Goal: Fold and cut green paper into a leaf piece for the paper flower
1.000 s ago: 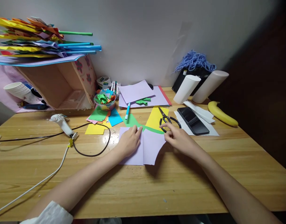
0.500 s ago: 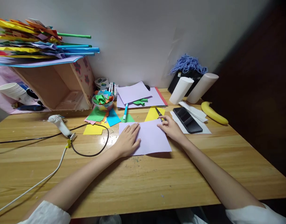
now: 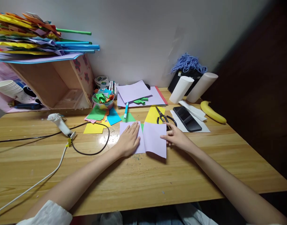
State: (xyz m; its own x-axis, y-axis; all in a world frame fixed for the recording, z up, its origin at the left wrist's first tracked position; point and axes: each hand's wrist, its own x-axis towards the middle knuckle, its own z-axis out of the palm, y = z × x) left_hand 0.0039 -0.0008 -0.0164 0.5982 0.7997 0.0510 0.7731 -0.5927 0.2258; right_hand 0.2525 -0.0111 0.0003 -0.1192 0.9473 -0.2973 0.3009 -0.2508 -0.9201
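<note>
Light purple paper lies in front of me, parted down its middle with a gap that shows green at the top. Its left part [image 3: 139,149] is flat on the table under my left hand [image 3: 129,140], which presses down with straight fingers. Between the thumb and fingers of my right hand [image 3: 175,136] is the right edge of the right part [image 3: 154,139], curled and a little raised. Whether the two parts still join at the bottom, I cannot tell. Black-handled scissors [image 3: 162,117] rest just behind my right hand, partly on yellow paper [image 3: 150,115].
A blue marker [image 3: 126,110] lies behind the paper. Coloured paper squares [image 3: 96,113] and a bowl of scraps [image 3: 103,99] are to the left. A phone [image 3: 187,118] and banana [image 3: 213,112] are at right. A glue gun [image 3: 60,125] with a looping cord stands left.
The paper's right part has come away from the left at the top, leaving a gap. My right hand has shifted slightly right and down with it, uncovering the scissors' handles. My left hand stays put.
</note>
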